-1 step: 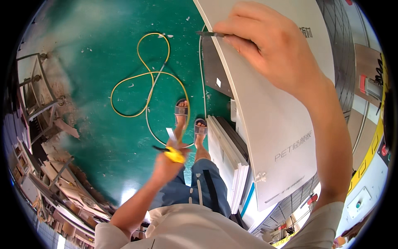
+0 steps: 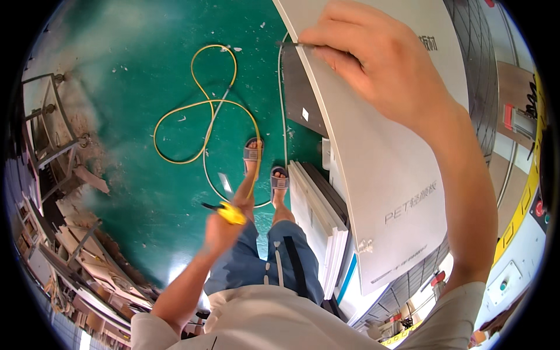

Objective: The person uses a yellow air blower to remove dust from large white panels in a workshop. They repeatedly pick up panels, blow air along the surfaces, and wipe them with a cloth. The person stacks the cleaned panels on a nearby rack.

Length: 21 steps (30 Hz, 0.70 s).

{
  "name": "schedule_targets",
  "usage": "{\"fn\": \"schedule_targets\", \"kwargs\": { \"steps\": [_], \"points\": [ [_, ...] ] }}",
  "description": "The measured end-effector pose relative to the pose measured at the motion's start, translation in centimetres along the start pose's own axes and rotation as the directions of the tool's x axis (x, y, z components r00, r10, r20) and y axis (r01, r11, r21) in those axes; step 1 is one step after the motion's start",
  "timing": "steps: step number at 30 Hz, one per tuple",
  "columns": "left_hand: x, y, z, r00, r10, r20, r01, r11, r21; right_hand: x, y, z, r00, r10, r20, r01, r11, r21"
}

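Note:
My left hand (image 2: 221, 234), low over my legs, is closed round a yellow tape measure (image 2: 232, 214) with a black strap. A short length of pale blade (image 2: 225, 183) sticks out of it, blurred. At the upper right, my right hand (image 2: 385, 67) pinches a thin, dark, narrow tool (image 2: 290, 44), its kind unclear. That tool crosses the left edge of a large pale grey board (image 2: 373, 169), its tip out past the edge. I cannot tell whether it touches the board.
A yellow hose (image 2: 175, 108) lies looped on the green floor (image 2: 128, 192), near my sandalled feet. White boards (image 2: 315, 216) lean under the big board. Metal frames and wood scraps (image 2: 87, 251) line the left; a machine panel (image 2: 504, 286) stands right.
My left hand has moved a little to the left with the tape measure. My right hand keeps its pinch at the board's edge, nearly still.

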<state>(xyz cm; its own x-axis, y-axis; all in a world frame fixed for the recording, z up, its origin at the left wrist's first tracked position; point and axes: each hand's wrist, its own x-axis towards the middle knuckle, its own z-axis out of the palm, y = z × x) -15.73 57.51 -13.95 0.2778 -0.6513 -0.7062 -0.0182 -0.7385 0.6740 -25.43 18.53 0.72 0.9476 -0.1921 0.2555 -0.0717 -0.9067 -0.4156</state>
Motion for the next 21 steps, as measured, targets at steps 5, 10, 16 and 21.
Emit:
{"fn": "schedule_targets", "kwargs": {
  "steps": [5, 10, 16, 21],
  "points": [
    [-1.2, -9.8, -6.8, 0.937, -0.216, -0.275, 0.146, 0.956, -0.254, -2.2, -1.5, -0.4, 0.991, -0.125, 0.048, 0.125, 0.992, 0.017],
    [-5.7, -13.7, -5.5, 0.853, -0.330, -0.404, 0.149, 0.896, -0.417, -11.1, -6.1, 0.3, 0.979, -0.116, 0.167, 0.126, 0.991, -0.049],
    [-11.9, -17.7, 3.8, 0.903, -0.224, -0.366, 0.135, 0.958, -0.253, -24.5, -15.7, -0.3, 0.941, -0.163, 0.298, 0.150, 0.986, 0.066],
    [-18.4, -17.5, 9.6, 0.917, -0.196, -0.348, 0.196, 0.980, -0.036, -31.9, -20.3, -0.8, 0.925, -0.165, 0.342, 0.134, 0.985, 0.112]
  ]
}}
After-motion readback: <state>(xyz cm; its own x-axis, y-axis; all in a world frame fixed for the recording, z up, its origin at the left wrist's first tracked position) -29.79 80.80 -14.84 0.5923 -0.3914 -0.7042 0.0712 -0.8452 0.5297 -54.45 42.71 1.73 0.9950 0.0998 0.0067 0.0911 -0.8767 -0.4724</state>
